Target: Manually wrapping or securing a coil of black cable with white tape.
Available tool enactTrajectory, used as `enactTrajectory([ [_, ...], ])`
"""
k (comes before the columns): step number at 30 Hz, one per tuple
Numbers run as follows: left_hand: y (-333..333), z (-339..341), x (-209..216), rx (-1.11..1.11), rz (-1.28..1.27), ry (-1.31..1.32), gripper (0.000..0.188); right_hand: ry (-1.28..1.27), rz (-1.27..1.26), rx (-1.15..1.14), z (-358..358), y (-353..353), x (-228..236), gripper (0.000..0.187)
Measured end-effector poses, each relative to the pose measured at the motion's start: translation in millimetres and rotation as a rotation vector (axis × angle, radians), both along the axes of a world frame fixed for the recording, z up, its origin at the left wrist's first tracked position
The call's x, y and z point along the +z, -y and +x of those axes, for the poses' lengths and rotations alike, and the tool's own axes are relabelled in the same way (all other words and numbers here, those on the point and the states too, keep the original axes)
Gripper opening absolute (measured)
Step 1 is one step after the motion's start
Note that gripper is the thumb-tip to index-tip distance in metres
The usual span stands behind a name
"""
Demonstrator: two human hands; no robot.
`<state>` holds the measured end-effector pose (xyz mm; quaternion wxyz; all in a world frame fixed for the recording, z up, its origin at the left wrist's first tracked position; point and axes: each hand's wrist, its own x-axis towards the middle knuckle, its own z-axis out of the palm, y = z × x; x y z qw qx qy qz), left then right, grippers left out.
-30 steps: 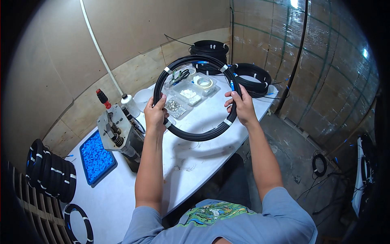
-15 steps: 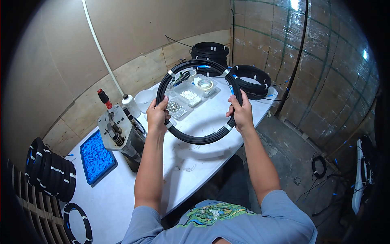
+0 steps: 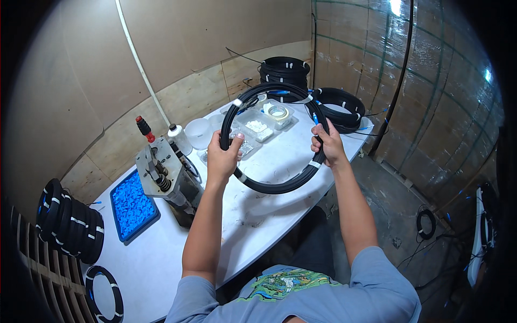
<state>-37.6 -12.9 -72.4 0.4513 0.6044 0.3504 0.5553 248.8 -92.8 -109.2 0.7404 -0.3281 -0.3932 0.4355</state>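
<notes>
A coil of black cable (image 3: 277, 188), bound with white ties at several places, is held up over the white table between my two hands. My left hand (image 3: 224, 156) is closed round the coil's left side, thumb on the inner edge. Round its right side my right hand (image 3: 329, 144) is closed too. A blue-tipped cable end (image 3: 315, 118) shows just above the right fingers. Through the ring I see clear plastic boxes with small white pieces (image 3: 257, 127) and metal parts, partly hidden by the coil and left hand.
Left of the coil stands a metal hand press (image 3: 167, 172), with a blue tray (image 3: 141, 231) of small blue pieces beside it. A white bottle (image 3: 180, 139) is behind. More cable coils are stacked at the back (image 3: 284, 75), back right (image 3: 339, 116) and far left (image 3: 70, 226).
The coil has tilted slightly, and my left hand has turned, its thumb now pointing up along the inner edge. The whole view has shifted a little.
</notes>
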Motion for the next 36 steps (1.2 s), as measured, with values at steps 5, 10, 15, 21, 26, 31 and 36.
enactTrajectory([
  [5,-15.7,-6.6,15.6,-0.141,0.121,-0.190,0.028,0.270,0.023,0.146,16.1,2.2,34.8,0.051],
  [10,-15.7,-12.5,9.7,-0.259,-0.081,-0.200,0.011,0.802,-0.106,0.135,14.3,4.4,86.1,0.063],
  [15,-12.4,-11.6,-0.9,-0.286,-0.256,0.173,0.014,0.774,-0.046,0.017,7.3,5.4,87.5,0.064],
  [21,-23.7,-9.3,-9.0,-0.216,-0.411,0.502,0.027,0.209,-0.104,-0.091,-26.0,13.9,40.1,0.032],
  [26,-26.2,-5.4,-8.9,-0.202,-0.466,0.494,0.026,0.111,-0.096,-0.260,-50.8,23.0,31.1,0.026],
  [31,-34.7,-6.6,-18.2,-0.215,-0.458,0.480,0.023,0.166,-0.072,-0.372,-66.6,32.5,36.0,0.038],
  [36,-19.6,0.0,-17.6,-0.186,-0.435,0.483,0.019,0.201,-0.065,-0.348,-52.3,31.1,36.9,0.031],
])
